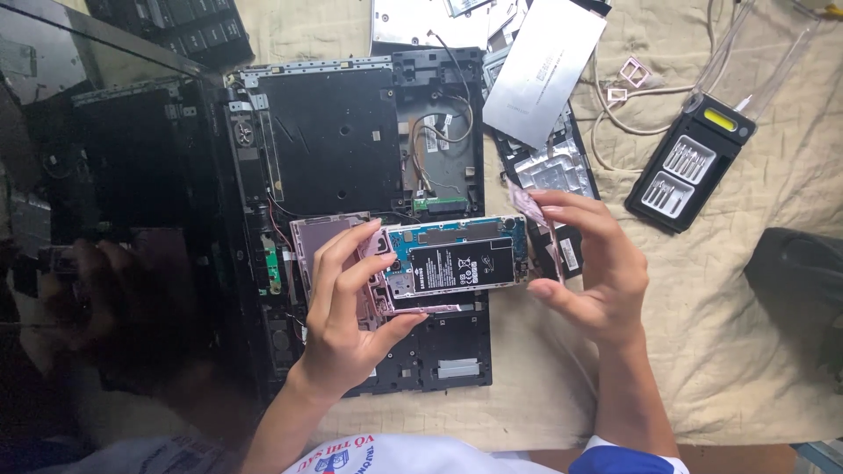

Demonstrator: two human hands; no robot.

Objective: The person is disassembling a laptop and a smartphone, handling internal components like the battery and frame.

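Note:
An opened smartphone (457, 262) with a pink frame, blue circuit board and black battery is held flat between both hands above a dismantled laptop base (342, 149). My left hand (347, 307) grips its left end with thumb underneath and fingers on top. My right hand (588, 268) clasps its right end, fingers curled over the edge. A pink back cover (320, 237) lies on the laptop just behind my left hand.
A black screwdriver bit case (689, 171) lies open at the right on a beige cloth (746, 351). A silver metal sheet (544, 70) and a black panel lie behind the phone. The laptop's dark glossy screen (105, 228) spreads at left. White cables (632, 114) lie nearby.

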